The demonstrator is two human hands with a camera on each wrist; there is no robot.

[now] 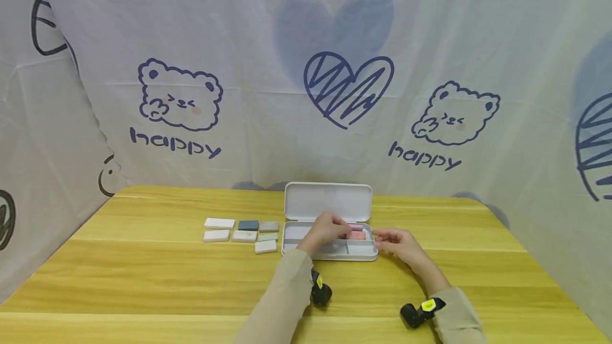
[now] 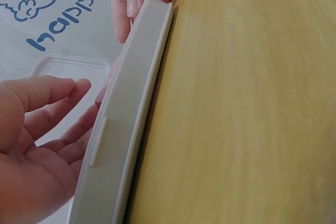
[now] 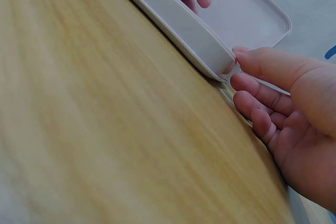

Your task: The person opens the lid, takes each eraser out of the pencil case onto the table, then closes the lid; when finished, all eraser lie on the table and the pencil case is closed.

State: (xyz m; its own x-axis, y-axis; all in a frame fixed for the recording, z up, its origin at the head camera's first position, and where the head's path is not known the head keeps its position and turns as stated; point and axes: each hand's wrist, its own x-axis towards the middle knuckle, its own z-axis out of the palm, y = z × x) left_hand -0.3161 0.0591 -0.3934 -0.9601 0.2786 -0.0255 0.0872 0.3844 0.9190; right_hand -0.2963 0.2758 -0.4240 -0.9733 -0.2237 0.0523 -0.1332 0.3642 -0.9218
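Observation:
A white pencil case (image 1: 330, 257) lies with its lid (image 1: 328, 200) raised at the back and divided compartments in its base. Two small blocks like erasers, one pink (image 1: 356, 235) and one mauve (image 1: 355, 226), lie in its back right compartment. My left hand (image 1: 327, 231) reaches over the case, its fingers relaxed beside these blocks. In the left wrist view, the case's front wall hides some of the fingertips of my left hand (image 2: 47, 140). My right hand (image 3: 294, 114) holds the case's right end, thumb at the rim and fingers curled against the outside.
Left of the case, several flat eraser-like blocks lie in loose rows: white (image 1: 219, 223), dark blue (image 1: 248, 225), grey (image 1: 269, 226) and pale green (image 1: 268, 237) among them. A printed cloth (image 1: 258, 137) hangs behind the wooden table (image 1: 143, 280).

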